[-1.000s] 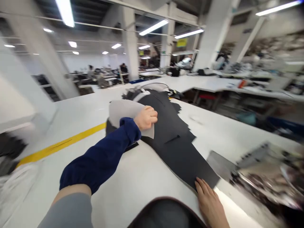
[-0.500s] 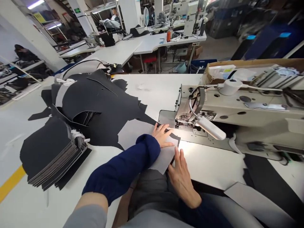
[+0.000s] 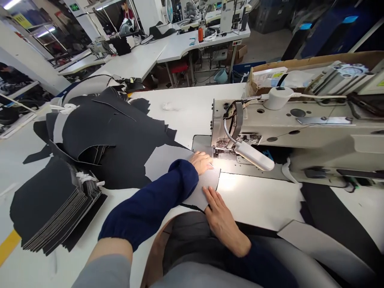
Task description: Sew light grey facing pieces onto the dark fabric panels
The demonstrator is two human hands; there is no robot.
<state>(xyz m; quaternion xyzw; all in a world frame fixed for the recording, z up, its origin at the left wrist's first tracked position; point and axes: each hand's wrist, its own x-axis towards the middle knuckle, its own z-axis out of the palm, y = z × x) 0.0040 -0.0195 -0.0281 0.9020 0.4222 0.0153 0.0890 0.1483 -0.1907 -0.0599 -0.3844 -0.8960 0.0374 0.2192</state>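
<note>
A light-grey fabric piece (image 3: 199, 196) lies on the table in front of the sewing machine (image 3: 222, 124), with dark cloth showing along its lower edge. My left hand (image 3: 201, 162) is on its far edge beside the needle area, fingers bent together and gripping the fabric. Closer to my body, my right hand (image 3: 220, 216) rests on the same piece with its fingers stretched out flat and the thumb tucked from view. Left of both hands, another light-grey piece (image 3: 160, 160) lies against a large heap of dark fabric panels (image 3: 132, 136).
A tied stack of dark cut panels (image 3: 45, 196) sits at the left. The machine's white lamp (image 3: 255, 156) juts over the right side of the work. Behind the machine is a cardboard box (image 3: 255, 76) of parts. Dark and grey fabric (image 3: 327, 248) hangs at the lower right.
My left hand's spread fingers have curled in on the fabric. My right hand has moved from the piece's edge onto its surface. The fabric now lies flatter, and the camera view has shifted.
</note>
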